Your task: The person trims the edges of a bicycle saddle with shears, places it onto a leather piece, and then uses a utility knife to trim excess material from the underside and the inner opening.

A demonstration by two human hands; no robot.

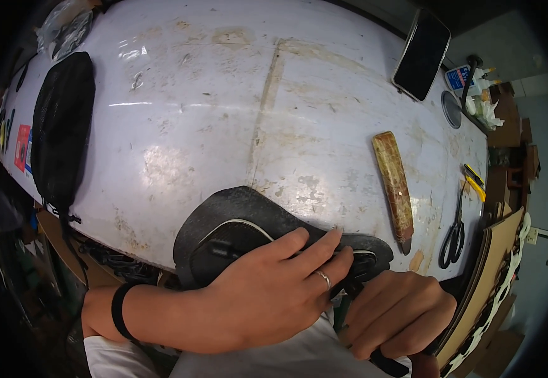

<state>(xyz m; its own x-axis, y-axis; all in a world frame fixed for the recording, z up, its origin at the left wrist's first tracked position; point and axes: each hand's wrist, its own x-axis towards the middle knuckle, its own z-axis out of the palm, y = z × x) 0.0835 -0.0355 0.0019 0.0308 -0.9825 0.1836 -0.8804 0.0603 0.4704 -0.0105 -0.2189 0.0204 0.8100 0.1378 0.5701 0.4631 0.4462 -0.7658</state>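
A black, shoe-sole-shaped piece lies at the near edge of the table. Its wide, flat, dark border surrounds a raised inner part edged in cream. My left hand, with a ring and a black wristband, is laid across it; the fingers curl over the inner part and the thumb is hidden. Close against the piece's right end, my right hand is closed in a fist. A curved black handle sticks out beneath that fist; the rest of the tool is mostly hidden, so its kind cannot be told.
Right of the piece lies a tape-wrapped knife. Farther right are black-handled scissors and a yellow cutter. A phone stands at the back right, near white bottles. A black mesh pouch lies at the left.
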